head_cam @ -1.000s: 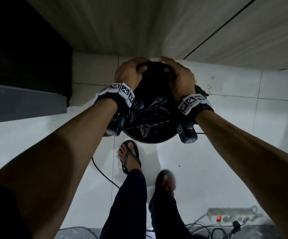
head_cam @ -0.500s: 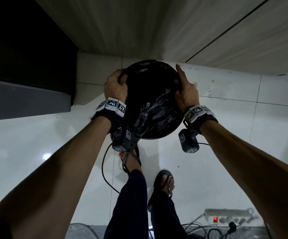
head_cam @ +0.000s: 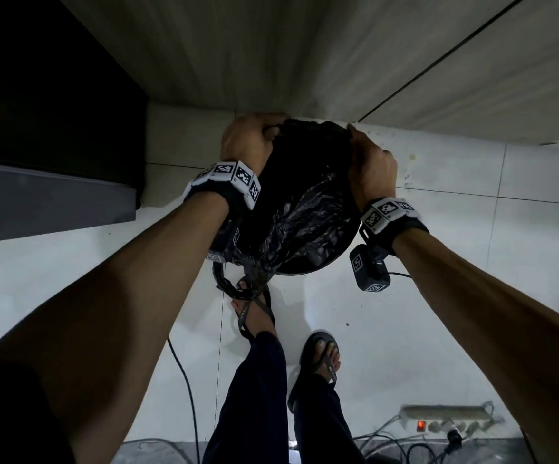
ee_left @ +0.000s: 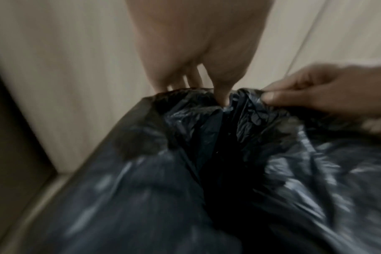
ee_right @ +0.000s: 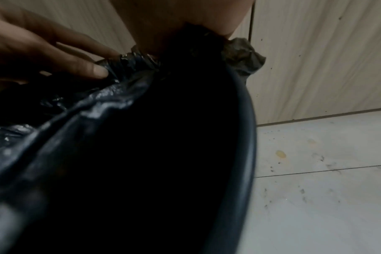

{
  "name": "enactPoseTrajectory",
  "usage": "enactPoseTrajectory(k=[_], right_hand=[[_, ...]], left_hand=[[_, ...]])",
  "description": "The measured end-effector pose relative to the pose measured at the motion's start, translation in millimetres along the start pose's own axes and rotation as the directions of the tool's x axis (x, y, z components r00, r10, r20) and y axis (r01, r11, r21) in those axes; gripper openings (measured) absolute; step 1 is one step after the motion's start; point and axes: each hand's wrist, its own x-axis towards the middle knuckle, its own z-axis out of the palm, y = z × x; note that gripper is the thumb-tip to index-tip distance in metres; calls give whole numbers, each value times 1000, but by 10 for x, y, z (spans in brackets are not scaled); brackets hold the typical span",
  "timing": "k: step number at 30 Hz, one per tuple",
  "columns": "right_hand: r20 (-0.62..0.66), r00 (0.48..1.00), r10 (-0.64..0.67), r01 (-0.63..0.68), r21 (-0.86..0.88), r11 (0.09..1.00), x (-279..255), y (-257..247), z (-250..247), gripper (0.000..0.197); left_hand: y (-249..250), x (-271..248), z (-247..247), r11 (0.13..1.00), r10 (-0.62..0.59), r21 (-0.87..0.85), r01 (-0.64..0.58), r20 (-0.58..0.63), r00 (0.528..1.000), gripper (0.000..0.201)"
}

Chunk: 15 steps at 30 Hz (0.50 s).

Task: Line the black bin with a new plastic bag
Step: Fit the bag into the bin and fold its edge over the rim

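A round black bin [head_cam: 336,251] stands on the floor against a wooden wall. Crinkled black plastic bag [head_cam: 299,222] lies in its mouth and spills over the near left rim. My left hand [head_cam: 264,128] grips the bag's edge at the far left of the rim. My right hand [head_cam: 355,135] grips it at the far right. In the left wrist view my left thumb and fingers [ee_left: 222,93] pinch the bag's hem [ee_left: 198,110], with the right hand [ee_left: 315,92] pinching beside it. In the right wrist view the bin's rim [ee_right: 245,154] is bare on the right, with a tuft of bag [ee_right: 244,53] over it.
The wooden wall [head_cam: 304,55] rises just behind the bin. A dark cabinet [head_cam: 47,128] stands at the left. My sandalled feet [head_cam: 254,316] are in front of the bin. A cable [head_cam: 184,380] crosses the tiled floor, and a power strip [head_cam: 445,420] lies at the lower right.
Half a second ago my hands held the bag at the bin's left and right sides. Both have since moved to the far edge, closer together.
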Motion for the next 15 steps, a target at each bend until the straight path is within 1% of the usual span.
enactPoseTrajectory(k=[2,4,5,6,7,8,9,10,11,12,13,15], right_hand=[[21,1000,18,-18,-34,999,-52,72,-22,41],[111,990,87,-83,-35,996,-29,93,-29,34],[159,976,149,-151,0,989,19,73,-47,35],[193,957,215,-227,42,973,60,32,-80,42],[194,949,250,-268,77,960,94,-15,-119,49],[161,959,234,-252,100,963,123,-86,-159,55],[109,980,170,-181,109,977,131,-181,-190,57],[61,996,70,-77,108,991,126,-293,-200,58],[37,998,-43,39,98,994,108,-401,-184,58],[53,989,-140,136,72,988,91,-490,-138,58],[98,973,-209,206,42,978,77,-545,-64,59],[174,953,-246,250,0,968,44,-551,96,57]], left_hand=[[-41,-44,8,999,-26,-27,25,-40,999,35],[-74,-83,-3,996,-77,-47,74,-67,995,32],[-93,-96,-22,994,-105,-45,102,-79,991,30],[-114,-109,-42,991,-128,-41,124,-88,988,29],[-130,-121,-65,990,-141,-43,137,-91,986,29],[-143,-127,-89,988,-149,-52,144,-88,985,29],[-154,-137,-110,987,-153,-60,148,-79,985,29],[-172,-142,-125,987,-154,-63,149,-69,986,29],[-191,-145,-132,987,-152,-66,148,-59,987,30],[-210,-144,-131,986,-152,-75,148,-46,987,30],[-221,-137,-130,985,-152,-86,149,-32,988,31],[-239,-134,-133,982,-155,-109,151,-24,988,31]])
